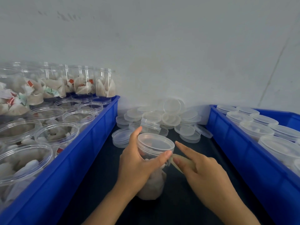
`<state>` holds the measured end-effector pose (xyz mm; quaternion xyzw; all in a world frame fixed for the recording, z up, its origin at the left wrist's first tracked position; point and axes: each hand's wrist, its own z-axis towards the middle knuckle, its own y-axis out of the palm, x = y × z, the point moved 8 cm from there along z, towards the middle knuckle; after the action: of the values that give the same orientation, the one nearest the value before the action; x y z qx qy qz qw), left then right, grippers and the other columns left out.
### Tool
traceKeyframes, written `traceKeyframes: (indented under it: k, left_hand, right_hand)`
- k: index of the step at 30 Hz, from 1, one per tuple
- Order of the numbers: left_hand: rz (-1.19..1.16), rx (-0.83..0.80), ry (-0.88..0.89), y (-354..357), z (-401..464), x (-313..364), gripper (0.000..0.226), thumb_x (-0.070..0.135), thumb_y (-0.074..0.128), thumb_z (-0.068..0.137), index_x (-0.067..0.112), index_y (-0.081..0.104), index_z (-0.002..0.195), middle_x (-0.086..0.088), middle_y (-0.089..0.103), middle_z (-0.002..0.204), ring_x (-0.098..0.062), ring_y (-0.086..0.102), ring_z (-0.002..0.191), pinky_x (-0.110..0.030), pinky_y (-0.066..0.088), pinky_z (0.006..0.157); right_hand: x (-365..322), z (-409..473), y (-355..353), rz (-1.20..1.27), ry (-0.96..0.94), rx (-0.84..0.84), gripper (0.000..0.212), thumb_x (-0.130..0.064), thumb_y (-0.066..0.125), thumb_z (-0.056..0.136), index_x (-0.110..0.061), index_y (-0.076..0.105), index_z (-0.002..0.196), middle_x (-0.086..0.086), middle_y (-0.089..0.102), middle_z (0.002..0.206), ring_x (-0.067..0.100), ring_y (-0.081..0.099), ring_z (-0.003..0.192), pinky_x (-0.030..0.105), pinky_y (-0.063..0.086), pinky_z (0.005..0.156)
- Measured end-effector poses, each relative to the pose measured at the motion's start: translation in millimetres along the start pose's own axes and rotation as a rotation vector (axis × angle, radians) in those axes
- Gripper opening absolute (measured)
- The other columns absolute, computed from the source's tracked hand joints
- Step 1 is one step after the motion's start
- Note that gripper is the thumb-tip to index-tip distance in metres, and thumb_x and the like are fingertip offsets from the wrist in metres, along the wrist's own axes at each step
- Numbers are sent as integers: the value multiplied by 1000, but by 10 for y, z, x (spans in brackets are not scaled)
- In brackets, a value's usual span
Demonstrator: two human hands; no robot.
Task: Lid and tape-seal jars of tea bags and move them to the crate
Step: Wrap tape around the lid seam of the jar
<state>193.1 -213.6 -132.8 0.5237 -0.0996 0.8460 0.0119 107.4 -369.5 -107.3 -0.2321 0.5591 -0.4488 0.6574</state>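
A clear jar of tea bags (153, 187) stands on the dark table between two blue crates, with a clear lid (155, 143) on top. My left hand (138, 161) wraps around the jar just under the lid, thumb pressed on the rim. My right hand (203, 168) holds a strip of yellowish tape (177, 161) that runs to the jar's side by my left thumb. The tape roll itself is hidden.
The left blue crate (90, 143) holds several unlidded jars of tea bags. The right blue crate (243, 151) holds several lidded jars. A heap of loose clear lids (162, 117) lies against the wall behind the jar.
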Motion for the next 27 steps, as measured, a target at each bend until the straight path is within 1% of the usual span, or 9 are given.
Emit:
traceKeyframes:
  k: [1, 3, 5, 10, 12, 15, 19, 23, 27]
  left_hand:
    - [-4, -6, -5, -3, 8, -6, 116, 87, 70, 37, 47, 35, 140, 28, 55, 121, 9, 54, 113, -20, 49, 92]
    - [-5, -18, -4, -8, 24, -9, 113, 87, 70, 37, 47, 38, 137, 27, 57, 119, 10, 55, 110, -17, 49, 89]
    - [-7, -31, -6, -15, 40, -9, 99, 83, 73, 40, 51, 41, 128, 26, 60, 114, 12, 57, 106, -10, 48, 82]
    - [-45, -51, -24, -24, 57, -20, 82, 71, 77, 44, 46, 51, 117, 20, 66, 107, 6, 63, 100, -13, 52, 79]
    - [-47, -54, -25, -26, 59, -21, 84, 69, 78, 44, 41, 53, 119, 21, 67, 105, 5, 64, 99, -15, 52, 78]
    - [-49, -75, -33, -20, 64, -17, 84, 66, 78, 45, 39, 53, 120, 25, 65, 105, 6, 63, 98, -13, 52, 77]
    - [-45, -119, -35, -7, 79, -5, 80, 65, 77, 46, 37, 53, 118, 32, 62, 104, 11, 60, 98, -4, 47, 74]
    - [-43, -124, -23, -31, 118, 18, 80, 61, 77, 45, 31, 57, 117, 26, 67, 101, 7, 63, 96, -6, 47, 74]
    - [-19, -162, 2, -67, 159, 39, 81, 60, 78, 44, 28, 60, 116, 19, 71, 100, 5, 65, 95, -6, 47, 75]
  right_hand:
    - [63, 13, 35, 118, 64, -105, 60, -72, 41, 83, -54, 37, 139, -21, 63, 82, -2, 57, 78, 24, 49, 78]
    - [107, -26, 123, 358, 147, -356, 62, -74, 46, 73, -42, 57, 124, -16, 52, 60, -1, 47, 54, 18, 43, 59]
    - [110, -72, 120, 490, 211, -490, 59, -70, 53, 71, -28, 61, 111, -8, 44, 52, 4, 36, 43, 16, 34, 46]
    - [112, -123, 188, 512, 279, -556, 67, -69, 48, 74, -6, 53, 97, -5, 44, 52, 5, 35, 42, 15, 31, 44]
    - [72, -125, 205, 534, 280, -586, 55, -60, 48, 78, -6, 53, 85, 1, 46, 53, 9, 38, 44, 18, 33, 47]
    - [-12, -166, 248, 583, 275, -641, 36, -41, 46, 95, -6, 52, 86, 7, 61, 59, 14, 49, 48, 22, 38, 51]
    - [79, -100, 264, 552, 344, -498, 33, -35, 45, 100, -10, 52, 79, 0, 45, 51, 9, 33, 42, 19, 29, 43]
    - [56, 19, 125, 335, 224, -247, 57, -64, 47, 81, -8, 54, 70, 0, 44, 57, 17, 38, 55, 33, 36, 59]
    - [-10, 53, -48, -22, 24, -135, 79, -84, 26, 63, -12, 54, 78, 1, 51, 65, 9, 44, 56, 31, 42, 61]
